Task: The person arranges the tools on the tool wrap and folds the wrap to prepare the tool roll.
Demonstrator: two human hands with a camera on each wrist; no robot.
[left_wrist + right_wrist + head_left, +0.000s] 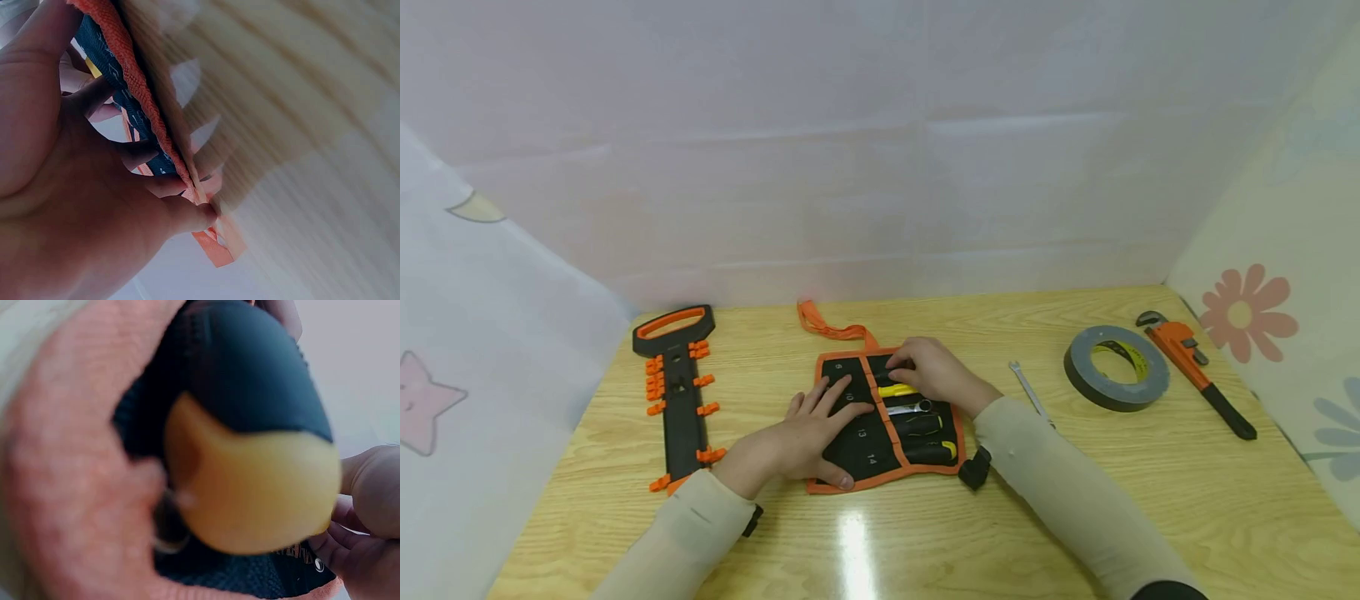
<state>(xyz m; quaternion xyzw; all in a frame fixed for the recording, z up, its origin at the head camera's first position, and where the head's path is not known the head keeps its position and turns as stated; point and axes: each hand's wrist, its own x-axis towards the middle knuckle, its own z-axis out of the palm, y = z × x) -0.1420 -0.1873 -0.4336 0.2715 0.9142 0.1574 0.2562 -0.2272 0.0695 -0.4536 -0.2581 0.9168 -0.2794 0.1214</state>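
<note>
A black tool roll [863, 440] with orange trim lies unrolled on the wooden table [1075, 500]. Several wrenches with black-and-yellow handles sit in its right-hand pockets, among them a silver ratchet wrench [912, 407]. My left hand [823, 417] presses flat on the roll's left half, fingers spread. At the roll's top right, my right hand [912, 368] curls round a black-and-yellow wrench handle [250, 456], which fills the blurred right wrist view. The left wrist view shows my left hand [75, 187] lying along the roll's orange edge [134, 81].
A black rack with orange clips [679, 392] lies to the left. The roll's orange strap [831, 327] trails behind it. To the right lie a small silver spanner [1028, 390], a grey tape roll [1116, 367] and an orange pipe wrench [1195, 371]. Cloth walls enclose the table.
</note>
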